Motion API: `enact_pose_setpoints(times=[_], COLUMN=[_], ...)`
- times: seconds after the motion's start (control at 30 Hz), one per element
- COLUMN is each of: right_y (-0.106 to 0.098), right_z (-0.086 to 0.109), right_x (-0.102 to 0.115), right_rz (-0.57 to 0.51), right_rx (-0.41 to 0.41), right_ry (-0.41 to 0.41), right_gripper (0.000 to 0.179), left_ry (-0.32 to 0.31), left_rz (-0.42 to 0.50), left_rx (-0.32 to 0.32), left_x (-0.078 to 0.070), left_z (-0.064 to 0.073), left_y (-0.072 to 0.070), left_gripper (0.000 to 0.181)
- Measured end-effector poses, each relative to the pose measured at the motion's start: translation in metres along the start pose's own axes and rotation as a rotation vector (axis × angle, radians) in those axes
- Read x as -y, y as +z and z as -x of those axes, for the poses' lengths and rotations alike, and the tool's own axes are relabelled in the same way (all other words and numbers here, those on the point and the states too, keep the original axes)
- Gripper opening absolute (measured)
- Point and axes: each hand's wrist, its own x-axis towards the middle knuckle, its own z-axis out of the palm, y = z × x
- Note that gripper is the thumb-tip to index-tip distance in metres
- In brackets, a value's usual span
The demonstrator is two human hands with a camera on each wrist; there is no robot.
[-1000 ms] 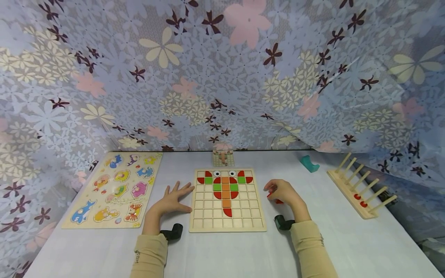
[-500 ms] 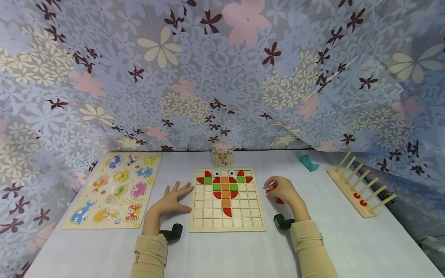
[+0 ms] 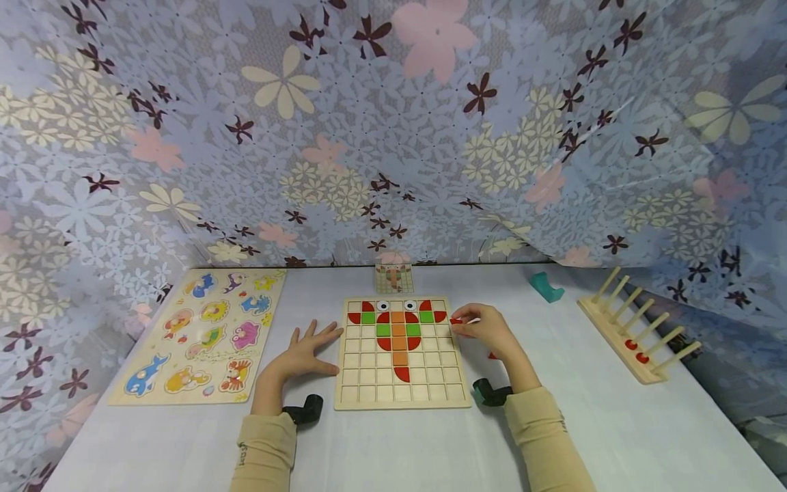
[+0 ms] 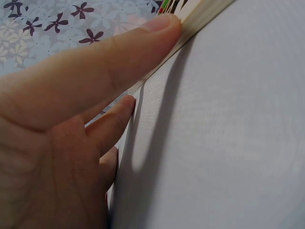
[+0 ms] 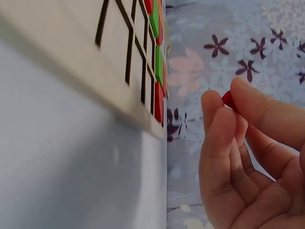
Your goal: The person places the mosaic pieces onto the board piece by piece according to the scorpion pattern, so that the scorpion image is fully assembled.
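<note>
A wooden grid board (image 3: 430,396) lies flat on the table, with red, green and orange tiles and two eye tiles forming a figure. Fingers spread, my left hand (image 3: 302,357) rests at the board's left edge, thumb and fingertips touching it. Between thumb and fingers, my right hand (image 3: 488,331) pinches a small red tile (image 5: 229,100) near the board's upper right edge. Most of that tile is hidden by the fingertips. Another red piece (image 3: 493,355) lies on the table beside the right wrist, partly covered in the head view.
Behind the board stands a small pattern card (image 3: 395,279). To the left lies a sea-animal puzzle board (image 3: 203,335). At the right are a teal curved block (image 3: 546,288) and a wooden peg rack (image 3: 621,335) with red beads. A flowered cloth (image 3: 393,137) hangs behind the table.
My right hand has moved left and away from me, bringing the red tile from the table to the board's right edge. The left hand stays in place.
</note>
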Motion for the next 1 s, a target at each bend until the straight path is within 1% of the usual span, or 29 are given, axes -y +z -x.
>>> enact_pose_setpoints(times=[0.07,0.23,0.3,0.4,0.67,0.87,1.0], right_y=[0.003,0.010,0.013,0.017,0.025,0.027,0.030], right_z=[0.001,0.002,0.002,0.002,0.004,0.007,0.008], right_x=[0.002,0.008,0.010,0.012,0.018,0.018,0.020], right_rz=[-0.010,-0.065,-0.098,-0.116,-0.110,-0.081,-0.037], right_rx=[0.009,0.036,0.050,0.061,0.075,0.139,0.199], right_ry=[-0.011,-0.035,-0.032,-0.032,-0.037,-0.124,-0.147], right_gripper=[0.020,0.024,0.024,0.023,0.020,0.022,0.022], left_ry=[-0.006,0.003,0.010,0.012,0.024,0.022,0.017], left_rz=[0.000,-0.006,-0.007,-0.004,-0.010,-0.008,-0.009], left_rx=[0.002,0.001,0.000,0.001,0.001,0.004,0.004], left_x=[0.000,-0.001,-0.001,-0.001,0.000,0.000,0.000], left_z=[0.000,0.000,0.000,0.001,0.001,0.002,0.001], left_y=[0.000,0.000,-0.001,-0.001,-0.001,-0.001,-0.001], left_gripper=[0.084,0.084,0.084,0.084,0.084,0.084,0.084])
